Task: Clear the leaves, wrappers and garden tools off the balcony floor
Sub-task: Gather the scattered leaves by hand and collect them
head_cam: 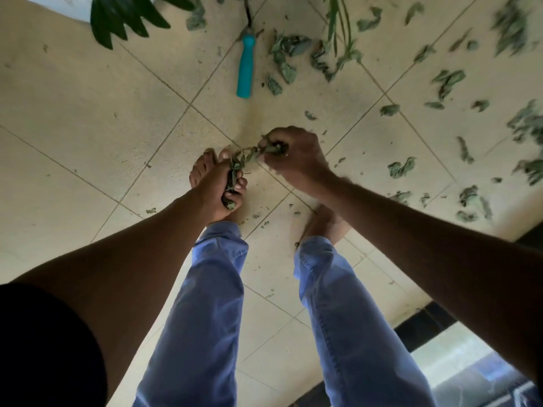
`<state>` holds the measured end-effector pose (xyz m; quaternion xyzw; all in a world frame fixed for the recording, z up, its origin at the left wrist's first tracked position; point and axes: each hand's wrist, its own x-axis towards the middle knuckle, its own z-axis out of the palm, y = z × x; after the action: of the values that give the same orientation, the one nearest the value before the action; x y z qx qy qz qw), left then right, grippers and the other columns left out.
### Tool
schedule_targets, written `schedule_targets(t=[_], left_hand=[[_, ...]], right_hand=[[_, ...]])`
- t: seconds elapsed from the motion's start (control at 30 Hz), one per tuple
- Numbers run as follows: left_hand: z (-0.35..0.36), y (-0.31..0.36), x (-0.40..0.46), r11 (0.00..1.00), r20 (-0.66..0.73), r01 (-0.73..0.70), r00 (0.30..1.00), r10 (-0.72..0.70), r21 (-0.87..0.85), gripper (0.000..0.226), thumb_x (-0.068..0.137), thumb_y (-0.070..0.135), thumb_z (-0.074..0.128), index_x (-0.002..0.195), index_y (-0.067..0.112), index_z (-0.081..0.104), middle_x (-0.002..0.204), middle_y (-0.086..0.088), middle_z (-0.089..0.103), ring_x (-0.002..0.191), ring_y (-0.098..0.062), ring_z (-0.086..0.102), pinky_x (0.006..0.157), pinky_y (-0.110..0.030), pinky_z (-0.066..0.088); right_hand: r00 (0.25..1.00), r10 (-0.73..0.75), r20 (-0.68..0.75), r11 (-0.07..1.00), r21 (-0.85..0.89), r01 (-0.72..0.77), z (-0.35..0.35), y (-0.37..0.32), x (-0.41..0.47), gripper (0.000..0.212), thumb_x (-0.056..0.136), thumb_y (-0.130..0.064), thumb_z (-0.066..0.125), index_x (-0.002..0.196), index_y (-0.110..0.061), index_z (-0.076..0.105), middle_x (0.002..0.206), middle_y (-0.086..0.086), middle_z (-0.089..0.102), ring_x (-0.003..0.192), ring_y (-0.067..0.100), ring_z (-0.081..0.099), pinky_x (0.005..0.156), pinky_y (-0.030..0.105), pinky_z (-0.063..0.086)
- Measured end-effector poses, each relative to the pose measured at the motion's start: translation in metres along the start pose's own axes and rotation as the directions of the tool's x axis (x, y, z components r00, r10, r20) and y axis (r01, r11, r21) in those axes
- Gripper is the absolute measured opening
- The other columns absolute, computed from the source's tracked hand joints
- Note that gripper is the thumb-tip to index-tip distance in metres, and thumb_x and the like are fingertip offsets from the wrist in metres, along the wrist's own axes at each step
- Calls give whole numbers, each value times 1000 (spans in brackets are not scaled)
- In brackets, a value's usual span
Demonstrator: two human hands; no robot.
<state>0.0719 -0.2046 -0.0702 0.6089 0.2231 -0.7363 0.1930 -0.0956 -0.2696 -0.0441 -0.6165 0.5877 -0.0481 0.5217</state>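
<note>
My left hand [219, 186] grips a bunch of dry green leaves [233, 177] above my bare feet. My right hand [296, 155] pinches more leaves [271, 148] and holds them against the top of the left hand's bunch. Several wilted leaves [401, 168] lie scattered over the beige tiled floor [88, 118] to the right and at the back. A garden tool with a teal handle [246, 66] lies on the floor at the back centre, its dark metal end pointing away from me.
A potted plant's dark green leaf [123, 16] hangs in at the top left. Thin green stems [338, 22] lie at the top centre. A dark threshold and glass door [458, 356] run along the bottom right. My legs in blue trousers [205, 304] stand in the middle.
</note>
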Motion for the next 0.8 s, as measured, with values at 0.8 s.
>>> schedule_targets(t=[0.8], left_hand=[[57,3,7,975,60,-171,985,164,144,59,102,28,44,46,20,61,49,2,55,45,-13,58,46,-14,46]], right_hand=[[989,-145,29,894,-425,143,22,-14,-48,27,91,-28,57,107,-12,72,125,6,60,117,26,49,90,41,47]])
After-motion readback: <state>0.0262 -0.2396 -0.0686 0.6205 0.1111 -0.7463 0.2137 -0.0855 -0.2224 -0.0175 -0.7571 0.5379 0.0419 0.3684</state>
